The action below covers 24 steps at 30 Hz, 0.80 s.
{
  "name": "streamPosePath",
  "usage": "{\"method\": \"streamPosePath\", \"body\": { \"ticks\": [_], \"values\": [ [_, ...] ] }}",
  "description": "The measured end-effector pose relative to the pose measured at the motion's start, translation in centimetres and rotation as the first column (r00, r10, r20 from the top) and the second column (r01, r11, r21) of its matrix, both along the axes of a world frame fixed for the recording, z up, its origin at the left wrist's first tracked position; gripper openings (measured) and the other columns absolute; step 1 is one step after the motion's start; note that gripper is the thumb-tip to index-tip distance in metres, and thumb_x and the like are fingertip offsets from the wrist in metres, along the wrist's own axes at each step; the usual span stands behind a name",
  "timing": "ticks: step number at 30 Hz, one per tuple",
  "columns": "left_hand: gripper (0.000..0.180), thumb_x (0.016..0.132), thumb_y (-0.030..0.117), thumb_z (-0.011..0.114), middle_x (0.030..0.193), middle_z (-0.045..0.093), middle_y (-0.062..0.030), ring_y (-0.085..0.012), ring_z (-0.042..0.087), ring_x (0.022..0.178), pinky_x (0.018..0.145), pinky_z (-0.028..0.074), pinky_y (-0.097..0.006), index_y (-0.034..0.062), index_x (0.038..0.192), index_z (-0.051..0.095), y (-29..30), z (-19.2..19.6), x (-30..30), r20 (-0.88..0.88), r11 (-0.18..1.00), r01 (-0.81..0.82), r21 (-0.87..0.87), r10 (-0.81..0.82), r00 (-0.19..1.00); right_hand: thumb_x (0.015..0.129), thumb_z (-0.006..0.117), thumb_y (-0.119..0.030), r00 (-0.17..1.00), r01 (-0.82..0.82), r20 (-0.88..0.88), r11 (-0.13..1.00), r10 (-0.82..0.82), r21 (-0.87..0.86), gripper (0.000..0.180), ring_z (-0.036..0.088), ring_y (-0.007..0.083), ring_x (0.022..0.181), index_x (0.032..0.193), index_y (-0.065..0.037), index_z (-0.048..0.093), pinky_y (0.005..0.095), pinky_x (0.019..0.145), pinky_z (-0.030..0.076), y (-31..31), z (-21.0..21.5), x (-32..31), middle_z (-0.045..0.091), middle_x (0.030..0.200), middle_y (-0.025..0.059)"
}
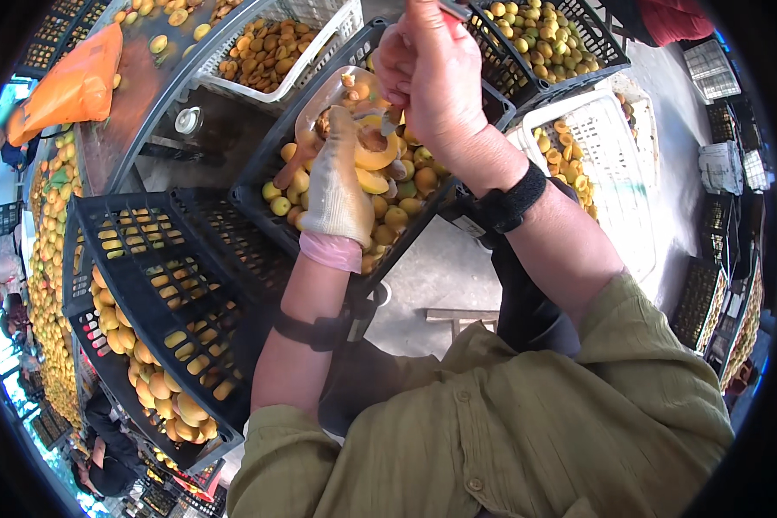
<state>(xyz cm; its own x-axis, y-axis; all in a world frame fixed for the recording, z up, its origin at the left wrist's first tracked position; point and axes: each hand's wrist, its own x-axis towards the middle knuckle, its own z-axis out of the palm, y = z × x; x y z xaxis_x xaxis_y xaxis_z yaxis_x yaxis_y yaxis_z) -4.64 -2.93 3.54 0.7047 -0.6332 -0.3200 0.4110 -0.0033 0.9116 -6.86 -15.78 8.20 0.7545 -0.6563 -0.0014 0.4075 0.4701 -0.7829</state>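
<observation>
My left hand (337,173), in a dirty pale glove over a pink plastic cuff, is closed over a crate of fruit. Its fingers are partly hidden, but they seem to grip a cut yellow-orange apricot (376,159) with a reddish-brown hollow. Under it the dark crate (259,177) holds whole apricots (390,217) and a translucent plastic bowl (312,105) with cut fruit. My bare right hand (432,82) is raised beyond the crate at the top edge. It is closed around a thin tool (454,10) with a grey and red end, mostly out of the picture.
White crates of halved fruit (268,53) stand at the far left and right (570,168). A black crate (544,43) of whole fruit is far right. More black crates (160,259) of apricots stack at my left, near a metal table (112,147) with an orange bag (73,86).
</observation>
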Motion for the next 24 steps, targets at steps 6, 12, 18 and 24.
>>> {"method": "streamPosePath", "body": {
  "ticks": [6, 12, 18, 24],
  "values": [
    [0.038, 0.099, 0.039, 0.046, 0.089, 0.060, -0.0035, -0.0099, 0.057, 0.074, 0.065, 0.045, -0.024, 0.0039, 0.108, 0.057, -0.2, -0.8, -0.3, -0.016, 0.985, -0.115, -0.128, 0.114, 0.993, 0.094, 0.057, -0.039, 0.998, 0.060, 0.044, 0.977, -0.052, -0.206, 0.038, 0.039, 0.0057, 0.046, 0.070, -0.011, 0.049, 0.0216, 0.042, 0.030, 1.1, 0.2, -0.3, 0.043, 0.055, -0.0044],
    [0.032, 0.098, 0.026, 0.050, 0.098, 0.061, -0.0070, -0.0125, 0.057, 0.087, 0.078, 0.048, -0.026, -0.0022, 0.109, 0.059, -0.2, -0.8, -0.7, 0.156, 0.981, -0.152, -0.121, 0.170, 0.973, 0.093, 0.057, -0.044, 0.990, 0.074, -0.114, 0.996, -0.079, -0.045, 0.042, 0.039, 0.0076, 0.044, 0.070, -0.010, 0.046, 0.0226, 0.041, 0.030, 1.4, -0.2, -0.1, 0.042, 0.053, -0.0024],
    [0.029, 0.097, 0.023, 0.052, 0.099, 0.062, -0.0082, -0.0131, 0.058, 0.087, 0.077, 0.048, -0.026, -0.0026, 0.110, 0.058, -0.3, -1.3, -0.8, 0.407, 0.977, -0.215, -0.012, 0.201, 0.891, 0.096, 0.048, -0.047, 0.981, 0.111, -0.190, 0.919, -0.040, 0.377, 0.044, 0.031, 0.0134, 0.040, 0.070, -0.014, 0.036, 0.0258, 0.039, 0.026, 0.1, -0.6, 0.6, 0.034, 0.053, 0.0001],
    [0.029, 0.097, 0.022, 0.051, 0.097, 0.061, -0.0064, -0.0126, 0.058, 0.085, 0.072, 0.049, -0.026, 0.0011, 0.115, 0.055, 0.3, -1.7, -0.8, 0.032, 0.991, -0.130, -0.002, 0.131, 0.991, 0.096, 0.051, -0.042, 0.960, -0.150, -0.216, 0.979, 0.178, 0.139, 0.040, 0.030, 0.0117, 0.041, 0.071, -0.014, 0.038, 0.0264, 0.039, 0.025, 1.3, -0.7, 0.5, 0.033, 0.055, -0.0008]
  ]
}}
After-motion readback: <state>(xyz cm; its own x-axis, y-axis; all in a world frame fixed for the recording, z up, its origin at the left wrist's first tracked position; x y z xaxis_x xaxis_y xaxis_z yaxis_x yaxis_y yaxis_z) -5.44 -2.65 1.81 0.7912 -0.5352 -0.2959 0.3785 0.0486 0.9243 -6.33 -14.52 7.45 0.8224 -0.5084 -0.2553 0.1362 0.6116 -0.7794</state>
